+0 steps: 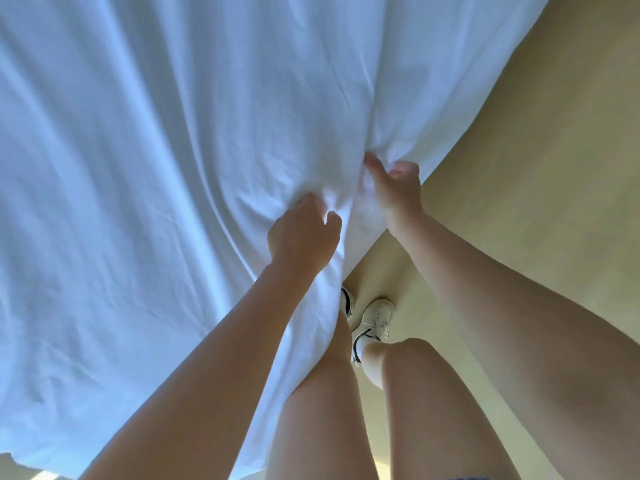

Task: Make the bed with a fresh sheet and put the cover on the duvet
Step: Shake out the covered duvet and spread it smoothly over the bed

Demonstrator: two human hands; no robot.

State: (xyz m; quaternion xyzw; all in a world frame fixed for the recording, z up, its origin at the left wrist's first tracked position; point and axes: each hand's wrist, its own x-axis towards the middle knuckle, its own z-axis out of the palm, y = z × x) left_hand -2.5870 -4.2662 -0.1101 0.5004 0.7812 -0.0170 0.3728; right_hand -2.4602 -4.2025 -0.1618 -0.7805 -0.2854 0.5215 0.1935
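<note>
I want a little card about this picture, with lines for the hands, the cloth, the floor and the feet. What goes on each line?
left hand: grips a bunch of the white sheet near its edge
right hand: pinches the same sheet, close beside the left hand
cloth: spread wide, wrinkled, pulled into folds at the hands
floor: plain tan
shoes: white with dark trim, on the floor below the hands
legs: bare
</note>
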